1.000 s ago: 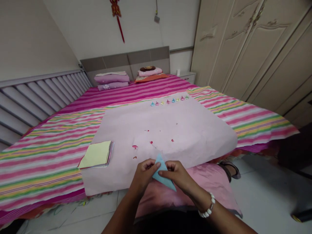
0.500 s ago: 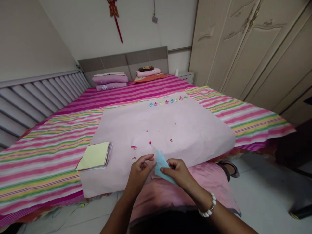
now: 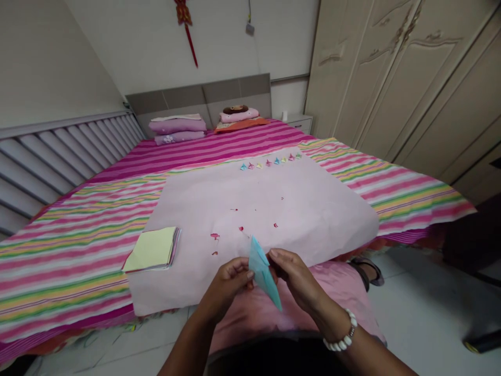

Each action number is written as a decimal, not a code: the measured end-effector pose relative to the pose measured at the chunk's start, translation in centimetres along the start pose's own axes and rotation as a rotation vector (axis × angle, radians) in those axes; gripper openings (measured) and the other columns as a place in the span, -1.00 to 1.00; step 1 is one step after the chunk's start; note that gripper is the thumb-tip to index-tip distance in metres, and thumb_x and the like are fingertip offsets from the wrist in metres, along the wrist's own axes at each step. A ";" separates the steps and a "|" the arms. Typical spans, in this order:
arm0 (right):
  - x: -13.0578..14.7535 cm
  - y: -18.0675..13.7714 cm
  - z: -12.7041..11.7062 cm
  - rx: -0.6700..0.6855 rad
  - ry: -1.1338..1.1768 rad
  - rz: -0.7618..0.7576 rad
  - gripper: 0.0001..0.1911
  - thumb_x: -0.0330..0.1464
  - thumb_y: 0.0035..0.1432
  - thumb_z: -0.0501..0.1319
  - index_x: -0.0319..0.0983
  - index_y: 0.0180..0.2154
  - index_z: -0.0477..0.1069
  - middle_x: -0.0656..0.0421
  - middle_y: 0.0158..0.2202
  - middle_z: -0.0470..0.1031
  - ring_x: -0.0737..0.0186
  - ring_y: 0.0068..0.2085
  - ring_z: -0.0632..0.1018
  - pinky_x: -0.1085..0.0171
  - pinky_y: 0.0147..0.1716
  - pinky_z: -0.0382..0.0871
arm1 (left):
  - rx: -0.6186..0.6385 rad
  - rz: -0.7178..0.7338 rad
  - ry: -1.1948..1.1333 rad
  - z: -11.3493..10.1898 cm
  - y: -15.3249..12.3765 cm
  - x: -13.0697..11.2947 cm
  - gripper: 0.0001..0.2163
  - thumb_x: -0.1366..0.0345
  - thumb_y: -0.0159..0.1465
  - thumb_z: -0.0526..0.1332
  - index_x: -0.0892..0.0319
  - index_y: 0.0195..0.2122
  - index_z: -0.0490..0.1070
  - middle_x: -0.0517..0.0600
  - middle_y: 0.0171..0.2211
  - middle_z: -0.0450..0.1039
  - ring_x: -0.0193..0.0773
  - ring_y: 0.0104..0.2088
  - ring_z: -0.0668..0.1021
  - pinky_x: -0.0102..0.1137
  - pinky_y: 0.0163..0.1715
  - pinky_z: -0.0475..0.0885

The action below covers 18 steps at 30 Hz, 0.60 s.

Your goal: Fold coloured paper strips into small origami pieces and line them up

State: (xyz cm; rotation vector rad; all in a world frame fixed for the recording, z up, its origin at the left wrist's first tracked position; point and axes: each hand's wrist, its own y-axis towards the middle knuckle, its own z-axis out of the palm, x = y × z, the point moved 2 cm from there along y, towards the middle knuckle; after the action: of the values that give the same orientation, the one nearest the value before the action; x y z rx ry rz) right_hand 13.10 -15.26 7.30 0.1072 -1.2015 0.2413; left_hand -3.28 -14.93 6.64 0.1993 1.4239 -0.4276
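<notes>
Left hand (image 3: 231, 279) pinches blue paper (image 3: 261, 270); whether right hand (image 3: 295, 274) pinches, I can't tell. Likely light, easily creased; hold edges.

The blue paper (image 3: 263, 269) hides some fingertips of the left hand (image 3: 226, 284), and the top edge crops the red ornament (image 3: 183, 14).

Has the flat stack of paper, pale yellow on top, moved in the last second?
No; the stack of paper still lies across the left edge of the large pale pink sheet.
</notes>
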 end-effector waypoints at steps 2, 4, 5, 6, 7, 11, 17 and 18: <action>0.1 0.0 -0.1 0.006 0.024 0.023 -0.59 -0.06 0.10 0.21 -0.25 -0.57 0.35 0.27 -0.66 0.27 0.35 -0.57 0.29 0.32 -0.51 0.13 | 0.020 0.003 -0.011 0.0 0.0 0.1 -0.83 0.25 0.16 0.28 0.23 -0.28 0.50 -0.06 -0.49 0.40 -0.37 -0.48 0.38 -0.45 -0.40 0.28; 0.2 0.0 -0.1 0.003 0.033 0.032 -0.62 -0.08 0.04 0.28 -0.25 -0.55 0.37 0.27 -0.65 0.29 0.36 -0.57 0.29 0.33 -0.52 0.12 | 0.024 -0.003 -0.008 0.1 -0.1 0.1 -0.83 0.24 0.15 0.29 0.23 -0.30 0.50 -0.06 -0.50 0.38 -0.37 -0.48 0.37 -0.45 -0.41 0.28; 0.2 0.0 -0.1 0.003 0.034 0.033 -0.64 -0.09 0.01 0.30 -0.25 -0.54 0.38 0.28 -0.65 0.29 0.37 -0.57 0.28 0.34 -0.52 0.11 | 0.027 -0.007 -0.002 0.1 -0.1 0.1 -0.83 0.24 0.15 0.29 0.23 -0.30 0.50 -0.05 -0.50 0.38 -0.36 -0.48 0.37 -0.45 -0.41 0.28; 0.2 0.0 -0.1 0.004 0.034 0.034 -0.65 -0.10 -0.01 0.32 -0.25 -0.54 0.39 0.28 -0.64 0.29 0.37 -0.57 0.28 0.34 -0.53 0.10 | 0.029 -0.009 0.005 0.2 -0.1 0.0 -0.82 0.24 0.15 0.29 0.23 -0.29 0.51 -0.05 -0.49 0.39 -0.36 -0.48 0.38 -0.45 -0.41 0.28; 0.2 0.0 -0.1 0.006 0.033 0.034 -0.66 -0.11 -0.02 0.33 -0.25 -0.53 0.40 0.29 -0.64 0.29 0.38 -0.57 0.27 0.34 -0.53 0.09 | 0.032 -0.009 0.010 0.2 -0.1 0.0 -0.82 0.24 0.15 0.29 0.23 -0.28 0.51 -0.04 -0.48 0.40 -0.36 -0.48 0.38 -0.45 -0.41 0.28; 0.1 0.1 -0.1 0.014 0.019 0.039 -0.68 -0.15 0.00 0.32 -0.25 -0.54 0.39 0.29 -0.64 0.29 0.39 -0.57 0.27 0.34 -0.53 0.08 | 0.045 -0.003 0.013 0.3 -0.1 0.0 -0.81 0.26 0.16 0.28 0.22 -0.24 0.51 -0.03 -0.46 0.42 -0.35 -0.45 0.39 -0.45 -0.40 0.29; -0.1 0.1 -0.3 0.028 0.048 0.046 -0.71 -0.18 0.04 0.30 -0.25 -0.54 0.38 0.30 -0.64 0.28 0.39 -0.57 0.26 0.34 -0.53 0.06 | 0.050 -0.011 0.017 0.2 -0.1 0.1 -0.83 0.29 0.18 0.26 0.22 -0.22 0.51 -0.04 -0.45 0.43 -0.36 -0.45 0.39 -0.44 -0.39 0.28; -0.1 0.1 -0.3 0.031 0.057 0.048 -0.70 -0.18 0.04 0.30 -0.25 -0.54 0.38 0.30 -0.64 0.28 0.40 -0.57 0.26 0.35 -0.53 0.06 | 0.049 -0.012 0.017 0.2 -0.1 0.1 -0.83 0.29 0.18 0.26 0.22 -0.22 0.51 -0.04 -0.45 0.43 -0.36 -0.46 0.38 -0.44 -0.39 0.28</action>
State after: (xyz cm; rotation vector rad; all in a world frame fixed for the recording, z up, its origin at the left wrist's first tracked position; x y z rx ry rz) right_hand 13.32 -15.13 7.06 0.0982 -1.1452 0.3032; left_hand -3.13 -15.09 6.58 0.2349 1.4326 -0.4721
